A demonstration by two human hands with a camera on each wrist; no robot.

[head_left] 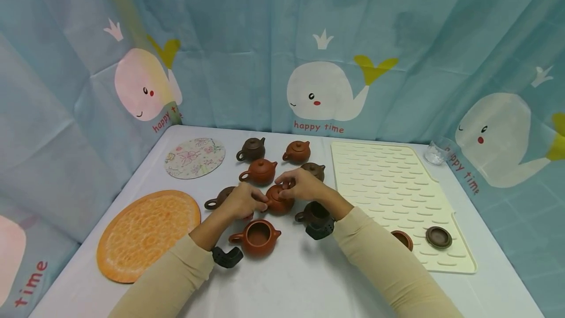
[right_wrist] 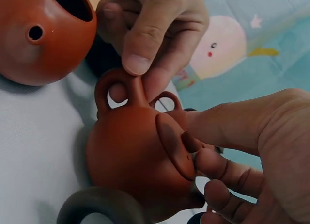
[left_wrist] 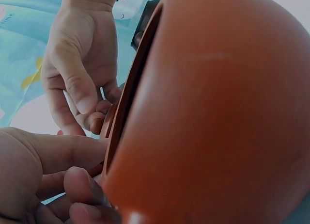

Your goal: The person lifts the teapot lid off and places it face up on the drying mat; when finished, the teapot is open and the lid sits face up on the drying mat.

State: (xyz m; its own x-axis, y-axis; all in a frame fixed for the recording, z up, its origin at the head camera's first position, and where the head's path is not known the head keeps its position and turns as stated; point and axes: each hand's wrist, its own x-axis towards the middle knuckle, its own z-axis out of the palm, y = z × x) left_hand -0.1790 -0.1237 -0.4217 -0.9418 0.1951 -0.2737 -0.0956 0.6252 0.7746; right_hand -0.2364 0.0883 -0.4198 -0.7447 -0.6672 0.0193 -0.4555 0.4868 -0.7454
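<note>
A reddish-brown clay teapot (head_left: 278, 203) stands at the middle of the table between both hands. My left hand (head_left: 244, 201) pinches its looped handle with thumb and fingers, as the right wrist view shows. On top sits the lid (right_wrist: 170, 142), whose knob my right hand (head_left: 304, 185) pinches between thumb and forefinger. Just in front of them is a lidless red teapot (head_left: 260, 248); it fills much of the left wrist view. A dark lidless teapot (head_left: 314, 214) stands under the right wrist. Partly behind the left hand is a dark teapot (head_left: 223, 195).
Behind the hands stand several lidded teapots, among them a red one (head_left: 261, 172) and a dark one (head_left: 253, 149). A cream ridged mat (head_left: 375, 175) carries a red lid (head_left: 403, 240) and a dark lid (head_left: 439, 237). Round mats (head_left: 150, 234) lie left; a clear cup (head_left: 434, 153) stands far right.
</note>
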